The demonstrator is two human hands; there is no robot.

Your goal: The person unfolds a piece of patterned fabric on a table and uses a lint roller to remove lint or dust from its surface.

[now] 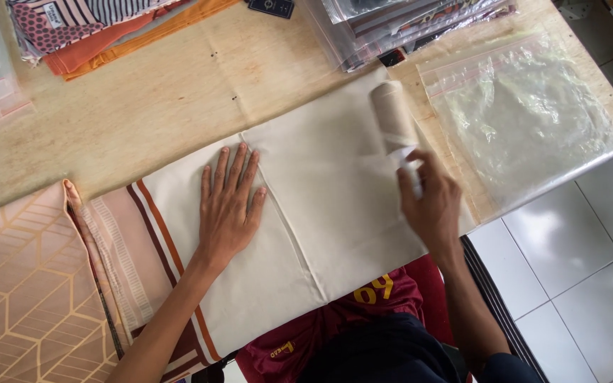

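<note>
On the cream cloth, left hand lies flat and open; at two o'clock, right hand grips a lint roller

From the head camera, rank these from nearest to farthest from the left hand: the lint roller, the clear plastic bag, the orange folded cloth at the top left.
From the left hand, flat on the cream cloth:
1. lint roller, to its right, held by the right hand.
2. orange folded cloth, up at the table's far left.
3. clear plastic bag, far right edge.
</note>
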